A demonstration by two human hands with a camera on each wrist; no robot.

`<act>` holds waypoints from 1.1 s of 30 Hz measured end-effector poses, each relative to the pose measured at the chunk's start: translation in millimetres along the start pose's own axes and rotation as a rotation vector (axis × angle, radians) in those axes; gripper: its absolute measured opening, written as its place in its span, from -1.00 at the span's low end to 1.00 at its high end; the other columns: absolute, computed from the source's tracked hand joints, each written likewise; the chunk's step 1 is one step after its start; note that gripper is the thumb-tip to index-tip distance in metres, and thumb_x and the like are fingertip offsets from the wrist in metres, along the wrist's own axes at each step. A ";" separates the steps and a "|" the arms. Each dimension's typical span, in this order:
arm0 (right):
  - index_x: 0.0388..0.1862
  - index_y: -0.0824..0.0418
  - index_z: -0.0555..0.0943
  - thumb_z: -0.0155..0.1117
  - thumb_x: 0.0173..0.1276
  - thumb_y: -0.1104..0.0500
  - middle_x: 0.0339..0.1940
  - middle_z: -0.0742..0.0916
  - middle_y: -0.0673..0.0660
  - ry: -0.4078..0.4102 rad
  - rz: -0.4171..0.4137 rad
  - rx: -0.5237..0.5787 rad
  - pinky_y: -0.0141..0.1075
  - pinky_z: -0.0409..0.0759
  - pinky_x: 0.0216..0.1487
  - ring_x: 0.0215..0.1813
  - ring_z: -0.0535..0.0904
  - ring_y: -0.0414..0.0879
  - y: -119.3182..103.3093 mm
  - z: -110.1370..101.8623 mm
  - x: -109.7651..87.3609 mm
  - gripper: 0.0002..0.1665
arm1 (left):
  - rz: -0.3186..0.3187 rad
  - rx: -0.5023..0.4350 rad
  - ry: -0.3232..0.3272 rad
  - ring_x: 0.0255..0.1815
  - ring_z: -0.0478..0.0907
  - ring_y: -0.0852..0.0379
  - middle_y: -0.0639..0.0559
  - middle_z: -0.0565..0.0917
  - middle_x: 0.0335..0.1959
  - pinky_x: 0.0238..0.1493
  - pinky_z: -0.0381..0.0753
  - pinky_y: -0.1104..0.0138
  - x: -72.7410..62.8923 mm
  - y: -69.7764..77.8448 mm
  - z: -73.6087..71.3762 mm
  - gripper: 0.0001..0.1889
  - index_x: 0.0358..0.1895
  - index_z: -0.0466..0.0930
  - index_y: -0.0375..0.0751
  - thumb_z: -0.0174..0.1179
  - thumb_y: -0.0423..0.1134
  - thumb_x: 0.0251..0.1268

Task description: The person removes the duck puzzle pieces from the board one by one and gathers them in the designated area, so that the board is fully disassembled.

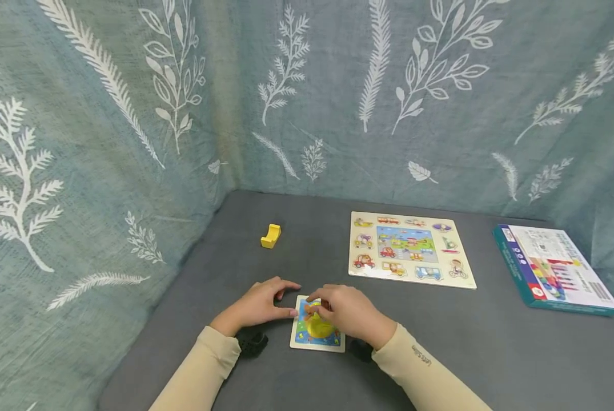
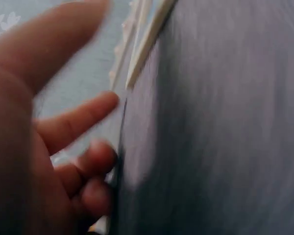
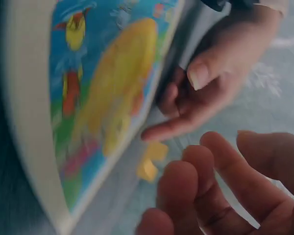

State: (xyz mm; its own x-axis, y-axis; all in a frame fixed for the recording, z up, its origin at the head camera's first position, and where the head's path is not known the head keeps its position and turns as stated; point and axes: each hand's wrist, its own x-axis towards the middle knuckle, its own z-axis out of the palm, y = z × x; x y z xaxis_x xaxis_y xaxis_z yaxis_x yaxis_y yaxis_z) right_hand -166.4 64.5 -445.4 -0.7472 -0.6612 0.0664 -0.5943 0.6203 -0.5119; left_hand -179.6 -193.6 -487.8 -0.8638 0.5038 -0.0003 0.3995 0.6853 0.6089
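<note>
A small cream-rimmed puzzle board (image 1: 317, 334) with a blue picture and a big yellow shape (image 3: 117, 93) lies flat at the near middle of the grey table (image 1: 440, 342). My left hand (image 1: 263, 305) rests at the board's left edge, and one fingertip touches that edge in the right wrist view, where the left hand (image 3: 210, 83) has loosely bent fingers. My right hand (image 1: 342, 311) hovers over the board's top, fingers above the yellow shape. The right fingers (image 3: 206, 181) are relaxed and hold nothing. The left wrist view is blurred and shows only fingers (image 2: 73, 122) and table.
A yellow arch block (image 1: 271, 236) lies at the back left of the table. A large vehicle puzzle board (image 1: 409, 249) lies at the back middle. A flat box (image 1: 553, 268) sits at the right. Leaf-patterned cloth (image 1: 132, 114) walls in the left and back.
</note>
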 end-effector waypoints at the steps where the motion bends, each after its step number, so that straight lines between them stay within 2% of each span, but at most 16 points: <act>1: 0.13 0.16 0.78 0.38 0.52 0.18 -0.40 0.60 -0.09 -0.023 0.003 -0.006 -0.35 0.43 -0.45 -0.50 0.42 -0.28 0.7 5.2 3.3 -0.73 | -0.003 0.031 0.009 -0.42 0.26 0.21 0.14 0.39 -0.37 -0.24 0.20 0.20 0.5 0.7 4.3 -0.36 0.35 0.62 -0.15 0.46 0.12 0.31; 4: 0.27 0.10 0.74 0.39 0.53 0.07 -0.28 0.66 -0.02 -0.091 0.034 -0.057 -0.35 0.48 -0.39 -0.47 0.46 -0.25 4.7 18.3 5.7 -0.61 | -0.020 0.091 0.032 -0.37 0.29 0.21 0.18 0.40 -0.35 -0.19 0.19 0.16 1.4 2.9 17.5 -0.27 0.38 0.59 -0.09 0.50 0.20 0.22; 6: 0.34 0.07 0.70 0.39 0.52 0.03 -0.22 0.65 0.01 -0.128 0.066 -0.086 -0.33 0.50 -0.37 -0.45 0.47 -0.23 8.1 24.2 2.8 -0.55 | -0.027 0.096 0.046 -0.32 0.32 0.20 0.20 0.43 -0.31 -0.14 0.22 0.15 1.8 5.0 25.0 -0.22 0.42 0.56 -0.06 0.50 0.23 0.20; 10: 0.36 0.07 0.69 0.37 0.54 0.04 -0.31 0.55 -0.03 -0.142 0.081 -0.076 -0.35 0.41 -0.44 -0.51 0.39 -0.21 13.3 29.4 -3.3 -0.54 | -0.034 0.086 0.078 -0.32 0.30 0.21 0.21 0.41 -0.33 -0.14 0.21 0.15 -0.8 8.7 33.1 -0.22 0.41 0.57 -0.04 0.50 0.26 0.18; 15: 0.23 0.06 0.77 0.32 0.57 0.13 -0.33 0.51 -0.10 -0.094 0.040 -0.022 -0.40 0.39 -0.41 -0.51 0.36 -0.27 18.8 33.2 -4.8 -0.68 | -0.049 0.101 0.106 -0.41 0.25 0.20 0.19 0.33 -0.42 -0.21 0.15 0.16 -6.6 11.8 32.3 -0.28 0.37 0.60 0.00 0.50 0.24 0.19; 18: 0.19 0.05 0.77 0.33 0.57 0.14 -0.30 0.53 -0.10 -0.100 0.029 -0.013 -0.39 0.45 -0.35 -0.47 0.40 -0.29 19.2 34.2 -4.8 -0.71 | -0.054 0.112 0.090 -0.28 0.38 0.18 0.20 0.45 -0.30 -0.16 0.22 0.16 -6.8 12.6 32.2 -0.23 0.43 0.54 -0.01 0.47 0.26 0.22; 22: 0.34 0.02 0.67 0.34 0.56 0.09 -0.25 0.53 -0.05 -0.146 0.013 -0.078 -0.37 0.48 -0.32 -0.45 0.41 -0.27 16.1 33.8 -2.8 -0.59 | -0.051 0.121 0.073 -0.08 0.49 0.09 0.15 0.55 -0.10 -0.08 0.29 0.15 -5.6 12.7 32.5 -0.20 0.48 0.49 -0.01 0.43 0.28 0.26; 27: 0.50 0.00 0.56 0.33 0.57 0.05 -0.20 0.53 0.01 -0.164 -0.001 -0.141 -0.38 0.50 -0.32 -0.43 0.41 -0.26 13.5 33.2 2.8 -0.45 | -0.029 0.141 0.093 -0.13 0.47 0.11 0.17 0.52 -0.14 -0.11 0.28 0.17 -5.6 11.3 30.5 -0.27 0.44 0.53 0.00 0.44 0.23 0.28; 33: 0.38 0.02 0.67 0.37 0.54 0.10 -0.24 0.52 -0.01 -0.140 -0.020 -0.105 -0.40 0.44 -0.42 -0.49 0.38 -0.27 15.7 31.2 7.8 -0.54 | -0.007 0.148 0.106 -0.25 0.39 0.19 0.24 0.45 -0.25 -0.15 0.25 0.19 -5.0 8.2 27.5 -0.33 0.36 0.60 -0.01 0.44 0.24 0.28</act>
State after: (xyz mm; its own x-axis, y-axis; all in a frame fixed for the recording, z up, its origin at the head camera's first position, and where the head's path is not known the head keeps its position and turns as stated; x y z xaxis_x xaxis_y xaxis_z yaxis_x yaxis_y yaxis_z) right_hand -172.3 55.9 -479.6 -0.6903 -0.7219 -0.0483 -0.6421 0.6420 -0.4190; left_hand -163.6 -176.1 -504.6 -0.8911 0.4459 0.0841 0.4274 0.7626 0.4855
